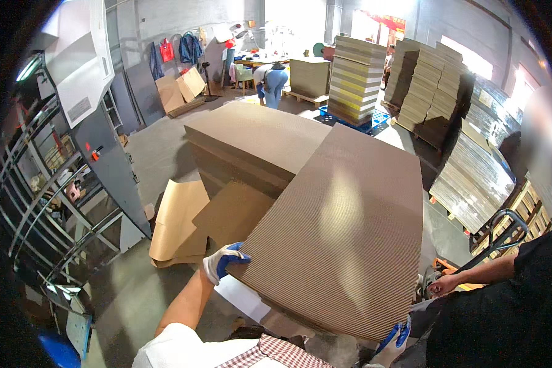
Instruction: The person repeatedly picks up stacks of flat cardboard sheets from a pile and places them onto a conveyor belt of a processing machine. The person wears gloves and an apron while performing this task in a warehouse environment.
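Note:
A large brown corrugated cardboard sheet [349, 221] with fine ridges spans the middle of the head view, tilted, its near edge toward me. My left hand [226, 262], in a white and blue glove, is closed on its left near corner. At the right near corner, my right hand [394, 345] in a matching glove grips the edge, fingers partly hidden. Beyond the sheet lies a tall stack of cardboard [257, 132], which the sheet's far part overlaps in view. Whether the sheet rests on it I cannot tell.
A person in black [490, 313] stands close on my right, one bare hand near a pallet jack [503, 233]. Curled brown board [179, 218] lies left of the stack. Machine framing [61, 202] stands at left. Stacked board on pallets [352, 80] and a bending person [275, 83] are farther back.

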The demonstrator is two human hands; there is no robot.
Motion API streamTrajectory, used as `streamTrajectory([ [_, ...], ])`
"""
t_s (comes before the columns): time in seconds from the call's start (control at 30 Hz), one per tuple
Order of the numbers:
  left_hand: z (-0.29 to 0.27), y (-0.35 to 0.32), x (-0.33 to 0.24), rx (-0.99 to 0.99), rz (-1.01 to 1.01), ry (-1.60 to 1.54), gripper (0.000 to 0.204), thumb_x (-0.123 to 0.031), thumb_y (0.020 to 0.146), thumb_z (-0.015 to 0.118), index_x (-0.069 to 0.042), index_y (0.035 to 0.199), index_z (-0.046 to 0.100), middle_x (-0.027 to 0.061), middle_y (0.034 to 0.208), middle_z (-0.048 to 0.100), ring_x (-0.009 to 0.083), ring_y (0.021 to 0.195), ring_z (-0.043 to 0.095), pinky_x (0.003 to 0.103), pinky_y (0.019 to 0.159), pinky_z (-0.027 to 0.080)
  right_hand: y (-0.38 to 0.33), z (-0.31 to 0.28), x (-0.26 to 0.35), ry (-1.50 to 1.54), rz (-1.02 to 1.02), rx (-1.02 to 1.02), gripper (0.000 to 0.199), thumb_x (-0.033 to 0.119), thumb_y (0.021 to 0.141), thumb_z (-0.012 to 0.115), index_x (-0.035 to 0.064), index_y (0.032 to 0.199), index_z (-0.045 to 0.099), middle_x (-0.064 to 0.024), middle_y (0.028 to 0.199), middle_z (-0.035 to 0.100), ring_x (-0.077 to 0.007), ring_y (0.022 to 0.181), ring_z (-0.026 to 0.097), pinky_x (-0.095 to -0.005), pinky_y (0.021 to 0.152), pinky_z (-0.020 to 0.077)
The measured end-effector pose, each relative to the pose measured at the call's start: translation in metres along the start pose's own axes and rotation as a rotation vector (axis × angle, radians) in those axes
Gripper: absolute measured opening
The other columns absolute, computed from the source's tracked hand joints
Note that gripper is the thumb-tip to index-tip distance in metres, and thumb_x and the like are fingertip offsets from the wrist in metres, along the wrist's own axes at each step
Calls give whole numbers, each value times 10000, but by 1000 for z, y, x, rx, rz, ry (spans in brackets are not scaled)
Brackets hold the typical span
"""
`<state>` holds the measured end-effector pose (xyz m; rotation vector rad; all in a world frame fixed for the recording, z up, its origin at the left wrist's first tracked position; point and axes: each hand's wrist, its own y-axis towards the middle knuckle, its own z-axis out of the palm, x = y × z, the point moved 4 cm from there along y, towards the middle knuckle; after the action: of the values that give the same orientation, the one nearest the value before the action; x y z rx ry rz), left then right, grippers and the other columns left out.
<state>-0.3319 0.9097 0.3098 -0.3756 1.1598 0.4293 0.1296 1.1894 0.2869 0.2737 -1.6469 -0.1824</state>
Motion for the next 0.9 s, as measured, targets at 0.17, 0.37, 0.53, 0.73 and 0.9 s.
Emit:
streamTrajectory([
  [0.17, -6, -2, 8, -87, -96, -139, 321, -38, 848, 560, 26, 1161, 586, 59, 1053, 663, 142, 926, 630, 245, 860, 479, -1, 6, 4, 124, 119, -6, 395, 199, 1014, 460, -55, 1316, 469, -159, 1284, 561, -249, 1092, 581, -342, 937, 484],
  [0.37, 0, -5, 5, -62, -37, -112, 392, -79, 829, 583, 23, 1207, 562, 87, 1111, 649, 164, 1006, 611, 286, 896, 479, -1, 5, 48, -79, 16, -34, 447, 248, 976, 511, -62, 1297, 495, -220, 1229, 599, -272, 1075, 609, -359, 923, 482],
  [0.53, -4, -12, -10, -52, 434, 422, 400, -75, 877, 500, 35, 1261, 521, 124, 1217, 589, 196, 1033, 605, 263, 921, 480, -7, 26, 51, -72, -47, -6, 365, 122, 941, 559, -59, 1257, 541, -128, 1161, 637, -195, 1049, 594, -315, 932, 457],
  [0.73, -13, 4, 3, -15, 102, 169, 389, -92, 878, 476, 41, 1239, 538, 89, 1121, 642, 151, 951, 608, 235, 815, 477, -7, 22, 64, -61, 2, -22, 385, 17, 907, 547, -43, 1287, 527, -143, 1156, 647, -161, 1034, 617, -288, 899, 485],
  [0.9, 19, 0, -23, -12, 291, 619, 353, -52, 830, 500, 50, 1159, 577, 68, 1007, 640, 130, 844, 599, 231, 760, 473, -9, 17, 46, -104, -36, -37, 383, -2, 905, 530, -40, 1285, 530, -129, 1164, 647, -158, 1044, 620, -293, 911, 485],
])
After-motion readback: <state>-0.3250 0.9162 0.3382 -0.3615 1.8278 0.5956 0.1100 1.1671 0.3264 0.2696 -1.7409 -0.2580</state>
